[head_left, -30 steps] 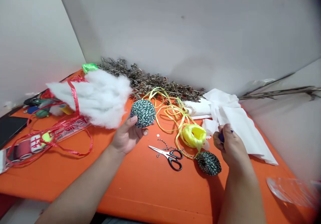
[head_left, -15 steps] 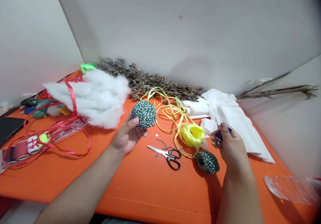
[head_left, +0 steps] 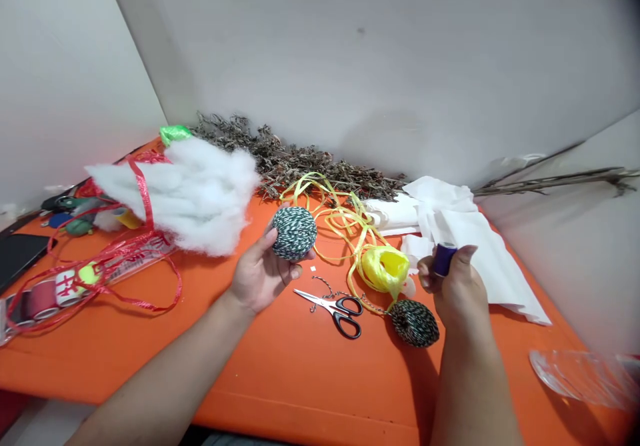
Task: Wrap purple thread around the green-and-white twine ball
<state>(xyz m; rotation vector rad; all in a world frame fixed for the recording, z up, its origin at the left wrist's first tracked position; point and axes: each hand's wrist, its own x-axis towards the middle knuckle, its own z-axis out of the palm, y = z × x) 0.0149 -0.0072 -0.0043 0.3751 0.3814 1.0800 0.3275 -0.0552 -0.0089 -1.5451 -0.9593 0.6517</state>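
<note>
My left hand [head_left: 263, 273] holds a round ball wound with green and white twine [head_left: 295, 233], raised above the orange table [head_left: 300, 379]. A dark blue thread spool [head_left: 444, 260] is pinched between the thumb and fingers of my right hand [head_left: 457, 283]. Scissors with black handles [head_left: 333, 309] lie between my hands, their blades pointing left. Beside my right forearm rests a dark twine ball [head_left: 415, 323], with a loose strand running behind the scissors. Just beyond it sits a yellow ribbon roll [head_left: 384, 269] with loops trailing back.
White stuffing [head_left: 200, 193] and red ribbon [head_left: 143, 193] lie at the left, near a pack of thread spools [head_left: 43, 301]. Dried twigs [head_left: 300, 163] line the wall. White sheets [head_left: 480, 253] and clear plastic [head_left: 580, 376] are at the right.
The twine ball in my left hand has moved slightly right and down. My right hand has turned, its thumb shifting right, so more of the blue spool shows.
</note>
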